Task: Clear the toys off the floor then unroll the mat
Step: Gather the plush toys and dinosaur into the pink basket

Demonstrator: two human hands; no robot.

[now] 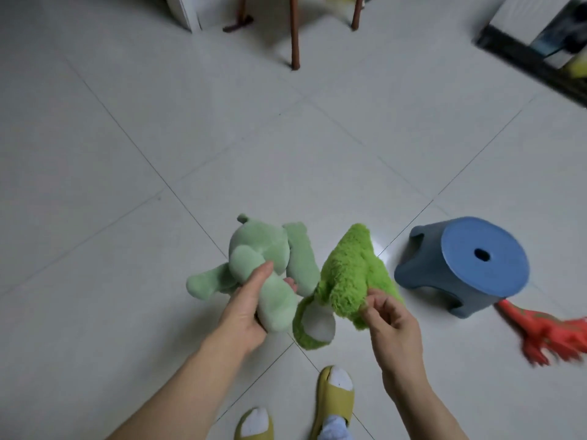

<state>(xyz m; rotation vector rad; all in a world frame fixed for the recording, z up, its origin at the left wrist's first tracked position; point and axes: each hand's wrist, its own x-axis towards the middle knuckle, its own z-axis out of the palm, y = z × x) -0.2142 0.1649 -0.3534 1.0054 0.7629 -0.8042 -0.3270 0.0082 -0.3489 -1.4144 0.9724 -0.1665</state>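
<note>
Two plush toys are in my hands, one apiece, both held above the tiled floor [133, 160]. The fingers of my left hand [244, 312] are curled round the body of the pale green plush [263, 249], thumb across its front, fingertips showing on the far side. The fingers of my right hand [392, 325] pinch a tuft of the shaggy bright green plush [346, 277] near its lower edge. Both look light, soft and squashy, nothing to break; I judge a pinch of fur may slip, so a fuller grip round the middle would serve better. The pale one's long axis runs from my palm toward 11 o'clock, head farthest from me, limbs splayed toward 9 and 1. The shaggy one runs from a pale-faced round end at 7 o'clock up to a narrow tip at 1 o'clock. Outward at 3 o'clock a blue stool [467, 265] lies tipped on its side, and beyond it at 4 o'clock an orange plastic dinosaur [552, 328] remains on the floor. No mat is in view.
</note>
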